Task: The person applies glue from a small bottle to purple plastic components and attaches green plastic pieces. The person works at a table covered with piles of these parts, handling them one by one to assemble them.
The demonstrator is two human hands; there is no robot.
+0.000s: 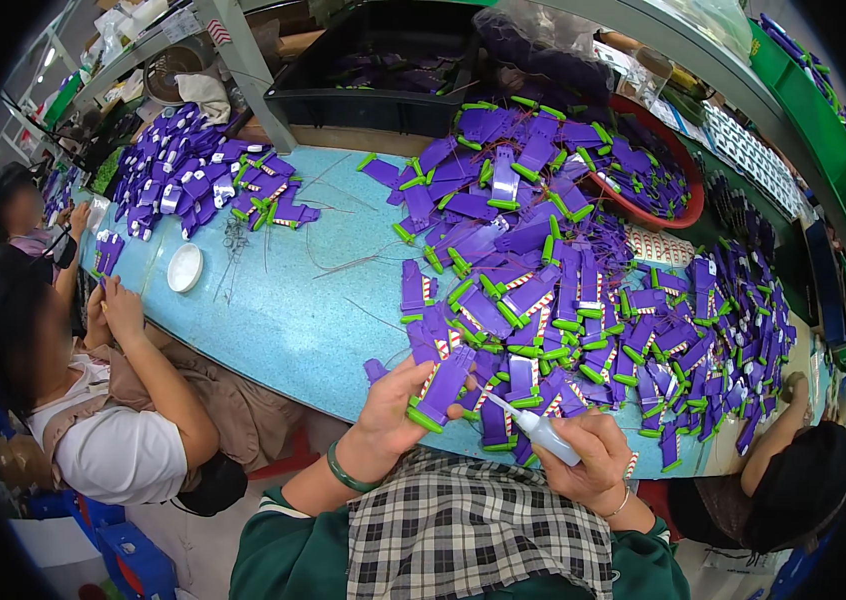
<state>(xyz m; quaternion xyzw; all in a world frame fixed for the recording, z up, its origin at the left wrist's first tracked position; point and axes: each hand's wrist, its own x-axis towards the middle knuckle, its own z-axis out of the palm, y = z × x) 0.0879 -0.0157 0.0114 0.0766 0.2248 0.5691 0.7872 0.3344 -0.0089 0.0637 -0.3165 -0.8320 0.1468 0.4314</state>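
Note:
Between the fingers of my left hand (pixel 385 412) is a purple plastic wing piece (pixel 446 385) with a green end and a red-and-white striped edge. My right hand (pixel 595 458) grips a small pale squeeze bottle (pixel 551 437) with a thin nozzle. The nozzle points up and left toward the wing piece; whether it touches the piece I cannot tell. Right beyond both hands lies a big heap of similar purple and green wing pieces (pixel 563 270), many with thin wires among them.
The blue tabletop (pixel 273 320) runs off to the left, with a white round dish (pixel 185 268) and another purple heap (pixel 178 175). Behind stand a black bin (pixel 373 108) and a red basin (pixel 678 218) of pieces. Co-workers sit at left (pixel 123 450) and right (pixel 803 490).

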